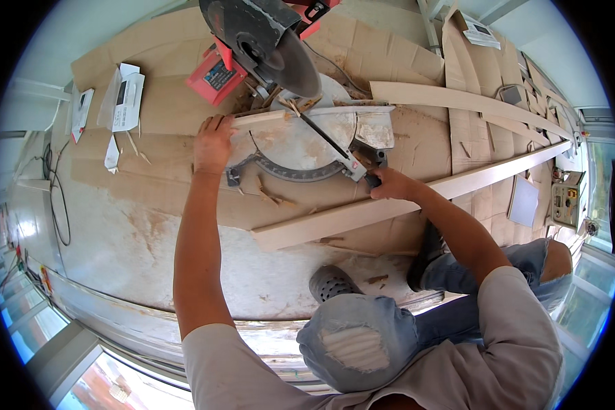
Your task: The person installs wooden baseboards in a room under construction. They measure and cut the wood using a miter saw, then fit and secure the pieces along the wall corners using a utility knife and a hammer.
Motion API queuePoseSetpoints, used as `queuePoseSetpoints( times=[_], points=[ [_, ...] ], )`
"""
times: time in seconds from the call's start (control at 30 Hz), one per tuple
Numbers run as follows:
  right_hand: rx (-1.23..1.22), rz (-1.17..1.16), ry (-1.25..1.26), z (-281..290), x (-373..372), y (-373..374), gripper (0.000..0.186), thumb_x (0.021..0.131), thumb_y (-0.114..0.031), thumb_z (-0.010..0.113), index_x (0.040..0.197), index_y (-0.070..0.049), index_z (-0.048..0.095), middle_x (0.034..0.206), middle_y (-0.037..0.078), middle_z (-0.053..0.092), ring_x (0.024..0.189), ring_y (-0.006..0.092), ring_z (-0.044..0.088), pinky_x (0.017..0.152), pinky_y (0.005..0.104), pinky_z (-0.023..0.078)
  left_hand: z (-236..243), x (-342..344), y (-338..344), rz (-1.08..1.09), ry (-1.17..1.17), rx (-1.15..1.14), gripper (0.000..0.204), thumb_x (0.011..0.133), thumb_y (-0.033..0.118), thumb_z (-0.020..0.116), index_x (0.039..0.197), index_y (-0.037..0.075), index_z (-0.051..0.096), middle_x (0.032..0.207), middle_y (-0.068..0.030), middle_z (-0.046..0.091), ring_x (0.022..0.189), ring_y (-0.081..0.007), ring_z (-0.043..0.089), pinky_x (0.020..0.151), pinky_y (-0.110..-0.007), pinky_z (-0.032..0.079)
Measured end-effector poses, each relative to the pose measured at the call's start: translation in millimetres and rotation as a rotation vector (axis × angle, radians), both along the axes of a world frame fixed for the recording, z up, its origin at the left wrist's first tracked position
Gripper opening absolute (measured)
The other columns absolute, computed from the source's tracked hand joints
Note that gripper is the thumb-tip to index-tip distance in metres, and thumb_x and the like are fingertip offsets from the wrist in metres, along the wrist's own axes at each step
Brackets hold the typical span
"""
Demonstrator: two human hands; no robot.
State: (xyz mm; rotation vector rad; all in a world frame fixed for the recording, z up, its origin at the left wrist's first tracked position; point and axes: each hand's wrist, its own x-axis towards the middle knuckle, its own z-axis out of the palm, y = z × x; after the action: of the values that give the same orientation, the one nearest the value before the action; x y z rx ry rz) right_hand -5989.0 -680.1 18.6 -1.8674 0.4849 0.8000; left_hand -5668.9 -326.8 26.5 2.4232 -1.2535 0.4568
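A mitre saw [314, 143] stands on cardboard in front of me, its round blade [295, 65] raised above the table. A short pale wood strip [265, 118] lies along the saw's fence at the left. My left hand [214, 142] is closed over the strip's left end, fingers bent on its far side. My right hand [393, 185] grips the black mitre handle [372, 180] at the front of the saw's turntable. Below that hand, a long pale board [335, 219] lies slantwise on the cardboard.
Broken offcuts [270, 195] lie before the saw. Another long board [458, 101] extends right from the fence. White paper packages [128, 99] lie at the left, near a black cable [58, 198]. My clog [333, 282] rests on the floor near the long board.
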Motion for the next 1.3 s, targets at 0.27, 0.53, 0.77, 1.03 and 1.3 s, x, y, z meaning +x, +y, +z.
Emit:
queuePoseSetpoints(
  times=[0.27,0.53,0.77,1.03,1.3],
  points=[
    [-0.899,0.037,-0.429,46,-18,50,0.096,0.072,-0.041,0.085,0.144,-0.005,0.035,0.131,0.016,0.059,0.12,0.0351,0.06,0.093,0.0483,0.053,7,-1,3,0.027,0.038,0.076,0.028,0.08,0.014,0.076,0.106,0.009,0.067,0.101,-0.0064,0.066,0.097,-0.0283,0.064,0.085,-0.041,0.054],
    [-0.813,0.088,-0.292,53,-6,44,0.093,0.071,-0.041,0.085,0.141,0.0,0.038,0.131,0.018,0.056,0.122,0.0349,0.058,0.096,0.046,0.053,20,-4,-1,0.03,0.061,0.144,0.024,0.084,0.018,0.072,0.107,0.012,0.065,0.101,-0.0051,0.066,0.097,-0.0273,0.063,0.085,-0.04,0.054],
    [-0.826,0.168,-0.39,32,-7,34,0.078,0.072,-0.037,0.084,0.129,0.001,0.047,0.123,0.02,0.057,0.114,0.0361,0.061,0.093,0.0461,0.053,21,-6,-2,0.034,0.034,0.132,0.028,0.081,0.017,0.075,0.106,0.01,0.064,0.103,-0.0052,0.067,0.098,-0.027,0.064,0.083,-0.04,0.054],
    [-0.738,0.222,-0.392,27,0,15,0.071,0.078,-0.03,0.079,0.13,0.004,0.045,0.114,0.021,0.06,0.102,0.0377,0.065,0.086,0.0463,0.055,20,-8,-4,0.064,0.033,0.114,0.024,0.083,0.02,0.074,0.104,0.012,0.065,0.104,-0.0039,0.067,0.1,-0.0257,0.064,0.086,-0.04,0.054],
    [-0.832,0.123,-0.395,9,-20,43,0.078,0.091,-0.03,0.067,0.147,0.012,0.03,0.089,0.023,0.07,0.077,0.0394,0.07,0.071,0.0474,0.057,18,-5,-6,0.05,0.042,0.106,0.025,0.082,0.018,0.074,0.104,0.011,0.065,0.103,-0.0054,0.067,0.099,-0.0276,0.064,0.085,-0.04,0.054]
  ],
)
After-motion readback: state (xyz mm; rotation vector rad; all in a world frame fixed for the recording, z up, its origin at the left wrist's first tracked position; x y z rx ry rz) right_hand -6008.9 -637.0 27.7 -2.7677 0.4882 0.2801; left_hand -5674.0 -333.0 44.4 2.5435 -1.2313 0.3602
